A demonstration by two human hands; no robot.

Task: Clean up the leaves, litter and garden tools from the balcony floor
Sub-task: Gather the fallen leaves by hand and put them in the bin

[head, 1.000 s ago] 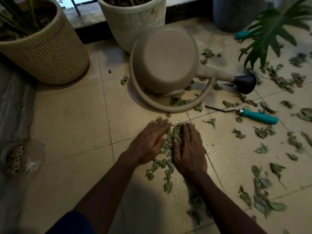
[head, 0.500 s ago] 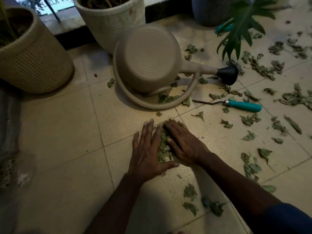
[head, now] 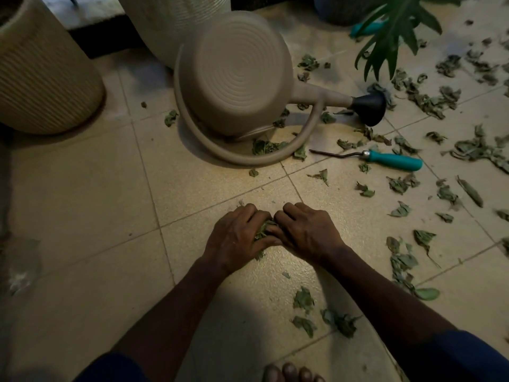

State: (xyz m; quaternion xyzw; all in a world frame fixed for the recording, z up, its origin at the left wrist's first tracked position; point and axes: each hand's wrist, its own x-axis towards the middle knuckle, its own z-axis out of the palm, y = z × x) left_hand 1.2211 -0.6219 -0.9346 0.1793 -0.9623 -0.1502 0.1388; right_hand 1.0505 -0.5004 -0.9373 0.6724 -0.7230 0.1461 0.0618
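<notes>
Tiled balcony floor (head: pixel 82 188), left hand (head: pixel 237 238) and right hand (head: pixel 308 232) side by side, both tight around one leaf clump (head: pixel 263 227).

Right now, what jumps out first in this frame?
At centre, the left hand and right hand meet, fingers curled round a clump of leaves on the tiled floor. Just beyond them a beige watering can lies tipped on its side, base toward the camera. To its right, a teal-handled tool lies among loose leaves scattered across that side.
</notes>
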